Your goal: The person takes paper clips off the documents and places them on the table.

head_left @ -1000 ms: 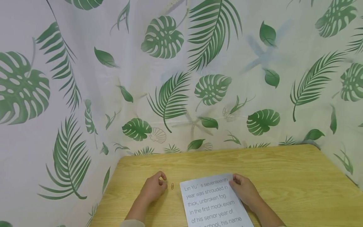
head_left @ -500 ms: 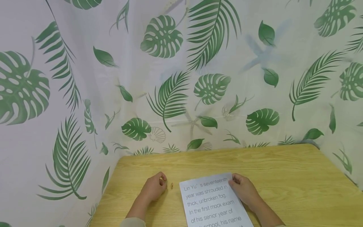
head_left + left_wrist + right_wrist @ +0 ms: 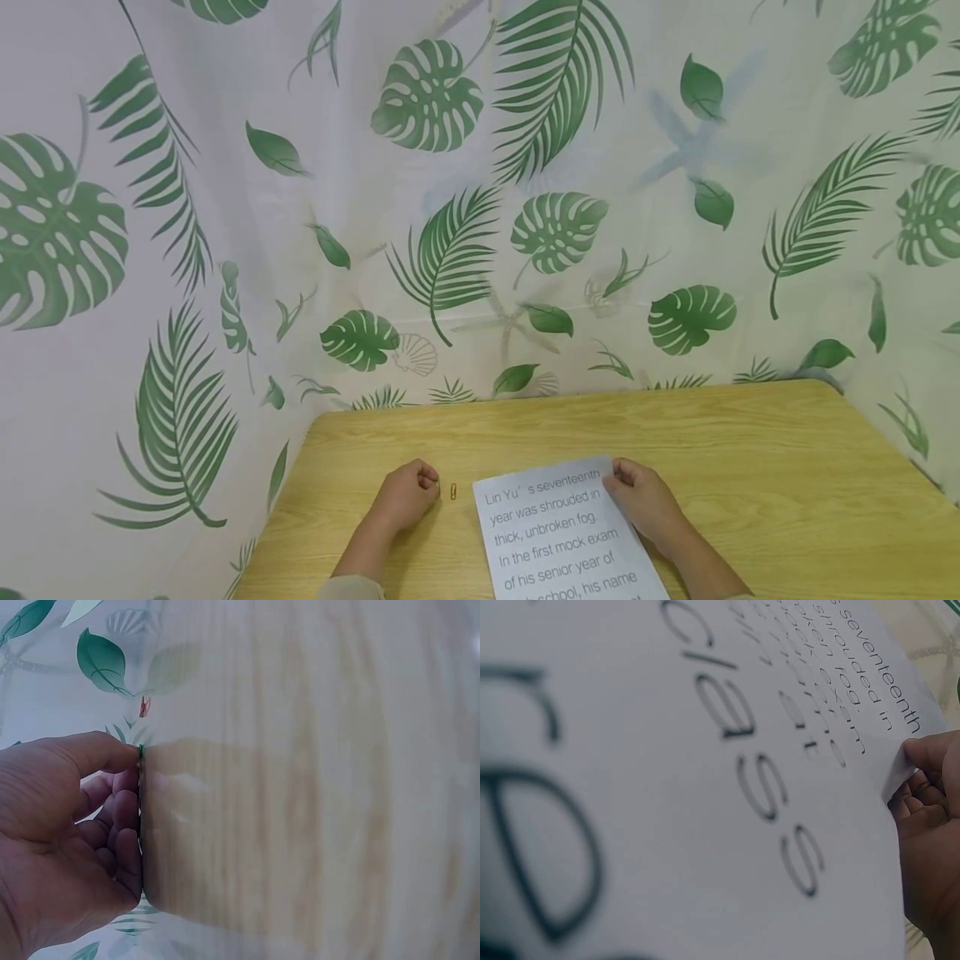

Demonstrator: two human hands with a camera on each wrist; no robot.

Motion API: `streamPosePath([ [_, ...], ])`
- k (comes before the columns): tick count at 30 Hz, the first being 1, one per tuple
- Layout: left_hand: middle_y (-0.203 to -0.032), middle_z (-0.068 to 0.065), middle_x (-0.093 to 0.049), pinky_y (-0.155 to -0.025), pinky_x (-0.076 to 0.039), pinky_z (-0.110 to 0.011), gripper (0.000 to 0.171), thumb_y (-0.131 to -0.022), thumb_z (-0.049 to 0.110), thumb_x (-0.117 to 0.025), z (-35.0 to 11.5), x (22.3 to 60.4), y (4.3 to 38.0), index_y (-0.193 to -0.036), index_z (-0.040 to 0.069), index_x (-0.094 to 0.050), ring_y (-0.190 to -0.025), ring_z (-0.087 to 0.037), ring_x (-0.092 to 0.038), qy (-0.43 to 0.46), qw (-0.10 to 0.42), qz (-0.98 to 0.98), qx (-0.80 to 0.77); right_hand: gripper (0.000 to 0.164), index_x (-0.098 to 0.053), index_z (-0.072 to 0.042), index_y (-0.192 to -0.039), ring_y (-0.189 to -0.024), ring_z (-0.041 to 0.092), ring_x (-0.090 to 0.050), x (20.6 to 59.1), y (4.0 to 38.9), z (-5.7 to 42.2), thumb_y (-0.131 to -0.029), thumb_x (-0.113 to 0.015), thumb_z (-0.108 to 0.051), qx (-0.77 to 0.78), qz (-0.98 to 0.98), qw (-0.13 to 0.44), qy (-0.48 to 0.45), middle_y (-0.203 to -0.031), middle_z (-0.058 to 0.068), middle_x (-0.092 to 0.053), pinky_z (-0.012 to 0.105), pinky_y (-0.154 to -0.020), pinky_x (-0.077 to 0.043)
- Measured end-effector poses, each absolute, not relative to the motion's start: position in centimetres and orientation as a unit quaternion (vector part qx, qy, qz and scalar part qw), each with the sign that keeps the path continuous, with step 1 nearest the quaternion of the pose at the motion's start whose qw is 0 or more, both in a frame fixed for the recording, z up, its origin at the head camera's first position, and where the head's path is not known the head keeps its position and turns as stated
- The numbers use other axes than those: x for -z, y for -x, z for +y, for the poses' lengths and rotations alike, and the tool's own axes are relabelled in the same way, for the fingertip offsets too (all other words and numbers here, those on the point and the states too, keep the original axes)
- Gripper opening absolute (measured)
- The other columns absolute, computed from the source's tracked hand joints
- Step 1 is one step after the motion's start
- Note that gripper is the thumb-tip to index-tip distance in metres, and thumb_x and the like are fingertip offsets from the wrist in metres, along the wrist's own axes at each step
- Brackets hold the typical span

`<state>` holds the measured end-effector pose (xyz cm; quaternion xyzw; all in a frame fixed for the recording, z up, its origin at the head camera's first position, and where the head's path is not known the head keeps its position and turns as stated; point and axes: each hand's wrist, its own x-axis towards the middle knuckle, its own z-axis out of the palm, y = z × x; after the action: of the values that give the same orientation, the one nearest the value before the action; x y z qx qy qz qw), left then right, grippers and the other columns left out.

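Note:
My left hand (image 3: 408, 496) rests at the left part of the table, fingers curled with their tips at the wood. In the left wrist view its fingertips pinch a small green piece (image 3: 141, 753), mostly hidden and too small to name surely. Just right of those fingertips lies an orange paper clip (image 3: 453, 492), apart from the hand. A white sheet of paper (image 3: 555, 533) printed with large English text lies slanted in front of me. By its upper right edge my right hand (image 3: 651, 507) grips it between thumb and fingers; the paper bends slightly there in the right wrist view.
The wooden table (image 3: 787, 483) reaches to a pale curtain (image 3: 465, 267) with green leaf prints behind and at both sides. Bare wood extends right of the paper and beyond both hands.
The left fingers have drawn slightly closer together and the hand has tilted a little lower. The right hand, paper and orange clip keep their places; the head view has shifted slightly.

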<state>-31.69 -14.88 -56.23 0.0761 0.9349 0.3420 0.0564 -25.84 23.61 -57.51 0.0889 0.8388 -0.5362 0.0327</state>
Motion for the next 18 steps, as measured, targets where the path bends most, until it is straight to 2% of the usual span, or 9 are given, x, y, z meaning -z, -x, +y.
streamPosePath([
  [5, -0.096, 0.0, -0.068, -0.079, -0.052, -0.031, 0.009, -0.1, 0.013, -0.071, -14.95, 56.01, 31.54, -0.108, 0.009, -0.069, -0.088, -0.014, -0.059, -0.074, 0.058, 0.933, -0.347, 0.032, -0.067, -0.003, -0.136, -0.101, 0.017, -0.068, 57.68, 25.89, 23.67, -0.11, -0.059, -0.02, 0.533, 0.841, 0.03, -0.088, -0.116, 0.007, -0.075, 0.029, -0.088, -0.053],
  [11, -0.096, -0.001, -0.068, -0.081, -0.053, -0.033, 0.007, -0.102, 0.012, -0.07, -15.05, 55.85, 31.43, -0.109, 0.009, -0.069, -0.088, -0.015, -0.06, -0.072, 0.065, 0.929, -0.357, 0.036, -0.064, -0.001, -0.141, -0.102, 0.017, -0.069, 57.82, 25.78, 23.66, -0.11, -0.057, -0.019, 0.541, 0.837, 0.033, -0.082, -0.12, 0.009, -0.075, 0.03, -0.09, -0.056],
  [18, -0.098, -0.001, -0.069, -0.074, -0.052, -0.026, 0.007, -0.106, 0.013, -0.066, -15.0, 55.7, 31.19, -0.111, 0.009, -0.068, -0.086, -0.014, -0.061, -0.073, 0.058, 0.929, -0.358, 0.039, -0.062, 0.0, -0.143, -0.104, 0.017, -0.069, 57.56, 25.77, 23.71, -0.11, -0.058, -0.02, 0.54, 0.837, 0.035, -0.078, -0.123, 0.009, -0.075, 0.031, -0.091, -0.056],
])
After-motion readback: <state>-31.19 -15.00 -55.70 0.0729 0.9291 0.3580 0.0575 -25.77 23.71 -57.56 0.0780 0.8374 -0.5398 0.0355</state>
